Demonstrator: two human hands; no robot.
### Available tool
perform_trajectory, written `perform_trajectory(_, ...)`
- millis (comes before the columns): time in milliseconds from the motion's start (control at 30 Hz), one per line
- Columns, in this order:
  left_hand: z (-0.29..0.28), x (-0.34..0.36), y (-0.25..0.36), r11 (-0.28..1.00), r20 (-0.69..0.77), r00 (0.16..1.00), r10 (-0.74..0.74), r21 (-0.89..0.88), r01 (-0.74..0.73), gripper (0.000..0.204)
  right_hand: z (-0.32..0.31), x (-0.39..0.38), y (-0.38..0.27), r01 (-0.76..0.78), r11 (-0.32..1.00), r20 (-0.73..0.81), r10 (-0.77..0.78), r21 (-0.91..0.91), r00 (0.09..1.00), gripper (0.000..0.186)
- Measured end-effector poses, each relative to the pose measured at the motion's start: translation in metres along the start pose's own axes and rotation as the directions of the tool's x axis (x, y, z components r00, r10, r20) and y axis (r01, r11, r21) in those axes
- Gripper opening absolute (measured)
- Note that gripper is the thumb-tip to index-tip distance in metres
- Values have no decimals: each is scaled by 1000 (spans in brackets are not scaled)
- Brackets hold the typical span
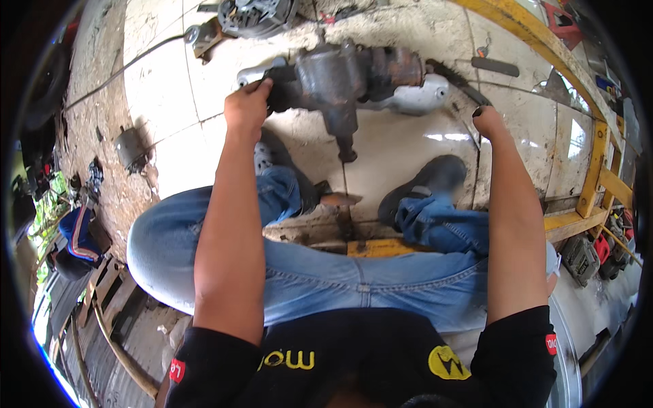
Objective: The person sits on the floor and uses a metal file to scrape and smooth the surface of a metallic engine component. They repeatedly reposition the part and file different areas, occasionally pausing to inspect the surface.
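Both of our hands are out over the tiled floor (401, 146): our left hand (247, 105) is closed on the left end of the big, grimy grey-and-rust cast-metal gearbox housing (347, 75), while our right hand (487, 122) is curled around the handle of a dark-bristled brush (457, 80) whose head reaches toward the housing's right end; the two hands are well apart, one on each side of the part. That housing is the largest thing before us, lying on its side on the pale tiles just beyond our feet, its short shaft (345, 146) pointing back toward us, with a white plastic piece (418, 95) lying under and behind its right end. A yellow-painted steel frame (598, 170) runs along the right of the floor, and a round finned metal unit (255, 15) sits at the top edge. Our blue jeans fill the lower middle, and a dark sandal (425, 185) is planted near the shaft. A small grey metal cylinder (129, 149) lies off to the left on the rough concrete. We judge the work to be at the scrubbing stage, the housing steadied while the brush cleans it. Next it would call for a firm left-hand hold so the part does not roll, and short brush strokes across the crusted right end.
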State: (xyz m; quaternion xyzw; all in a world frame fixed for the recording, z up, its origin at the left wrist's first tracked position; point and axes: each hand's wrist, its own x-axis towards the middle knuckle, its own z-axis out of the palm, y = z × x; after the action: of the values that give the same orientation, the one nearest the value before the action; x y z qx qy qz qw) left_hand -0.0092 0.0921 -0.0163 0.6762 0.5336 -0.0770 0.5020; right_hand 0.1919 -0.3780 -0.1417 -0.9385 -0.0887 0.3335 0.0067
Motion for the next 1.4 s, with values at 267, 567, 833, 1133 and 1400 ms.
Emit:
perform_trajectory(267, 4, 12, -12, 999, -95, 995, 18, 33, -15, 41, 44, -105, -165, -30, 980, 708, -119, 195, 696, 23)
perform_trajectory(567, 4, 3, -6, 994, -117, 990, 79, 88, -69, 41, 175, -203, -274, 683, 726, 535, -549, -76, 643, 26)
perform_trajectory(833, 3, 0, -3, 993, -103, 992, 79, 91, -69, 39, 103, -132, -216, 230, 952, 173, -196, -202, 965, 24)
perform_trajectory(1133, 7, -2, 0, 987, -108, 988, 110, 127, -96, 39, 122, -157, -256, 340, 932, 520, -231, -124, 822, 37)
perform_trajectory(1400, 4, -7, -2, 979, -132, 988, 76, 197, -49, 39, 186, -227, -286, 398, 917, 453, -364, 21, 814, 73)
